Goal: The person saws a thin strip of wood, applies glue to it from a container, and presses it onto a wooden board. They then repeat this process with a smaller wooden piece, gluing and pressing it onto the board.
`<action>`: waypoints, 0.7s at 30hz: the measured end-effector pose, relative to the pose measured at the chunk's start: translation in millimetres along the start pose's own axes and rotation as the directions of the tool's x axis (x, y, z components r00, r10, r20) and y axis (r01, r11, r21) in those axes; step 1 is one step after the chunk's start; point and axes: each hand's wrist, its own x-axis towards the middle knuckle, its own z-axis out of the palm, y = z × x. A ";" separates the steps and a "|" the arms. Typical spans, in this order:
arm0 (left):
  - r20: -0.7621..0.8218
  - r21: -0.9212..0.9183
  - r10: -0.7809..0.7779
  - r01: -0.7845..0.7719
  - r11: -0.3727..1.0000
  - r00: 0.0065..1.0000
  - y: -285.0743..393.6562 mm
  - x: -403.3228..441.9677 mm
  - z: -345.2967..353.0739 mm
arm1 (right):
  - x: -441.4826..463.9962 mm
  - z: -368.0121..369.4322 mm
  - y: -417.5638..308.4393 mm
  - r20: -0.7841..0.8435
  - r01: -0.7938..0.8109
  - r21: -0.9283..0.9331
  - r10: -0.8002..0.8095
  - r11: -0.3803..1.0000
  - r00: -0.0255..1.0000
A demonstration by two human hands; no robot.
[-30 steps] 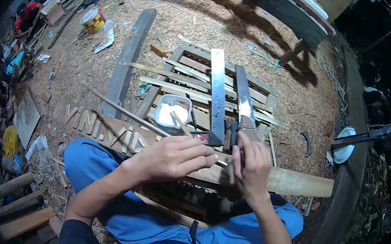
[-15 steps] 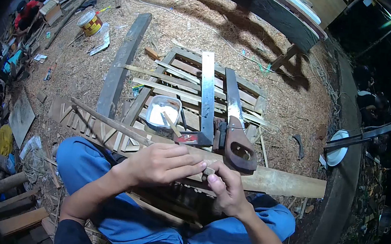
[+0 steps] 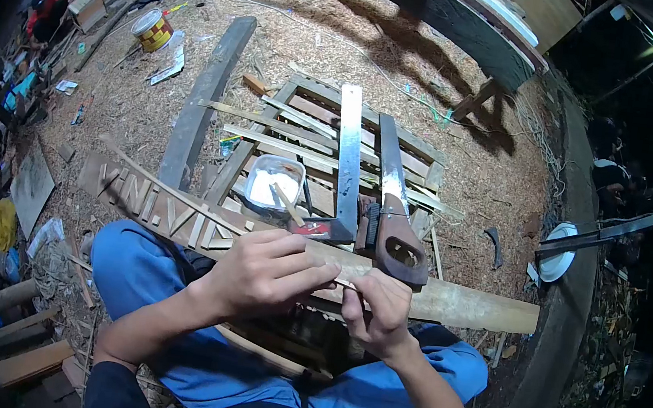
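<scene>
While clasping the slender wooden strip [image 3: 197, 206] in the left hand [image 3: 254, 273], apparently pinching its end with the right hand [image 3: 385, 306], steadying it between two close grips above the lettered plank [image 3: 484, 307], near the handsaw [image 3: 398, 228].

Handsaw [image 3: 402, 249] right of metal square [image 3: 349, 158]; tub [image 3: 274, 183] left.

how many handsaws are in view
1 that I can make out: the handsaw lying just right of the metal square, its handle toward the right hand. Others may be hidden in the clutter or dark edges.
</scene>
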 end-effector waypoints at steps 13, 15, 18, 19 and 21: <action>-0.076 0.154 -0.042 0.053 0.987 0.996 10.7 -1.2 0.3 | 0.3 9.6 3.4 -0.042 0.022 -0.104 -0.026 0.994 0.999; 0.008 0.091 -0.002 0.001 0.996 1.000 5.4 -2.5 -6.1 | 3.2 4.4 2.5 0.015 0.003 -0.019 -0.003 1.000 1.000; 0.040 0.059 0.064 -0.066 0.996 0.997 -0.6 -5.5 -10.3 | 1.5 3.2 4.2 0.120 -0.029 0.150 0.011 0.988 0.993; 0.040 0.060 0.065 -0.068 0.996 0.997 -1.5 -5.2 -11.5 | 0.3 3.3 5.0 0.159 -0.040 0.235 0.002 0.971 0.987; -0.001 0.095 0.172 -0.172 0.981 0.985 -1.8 -3.9 -14.2 | 0.0 6.0 3.1 0.145 -0.053 0.292 0.011 0.955 0.989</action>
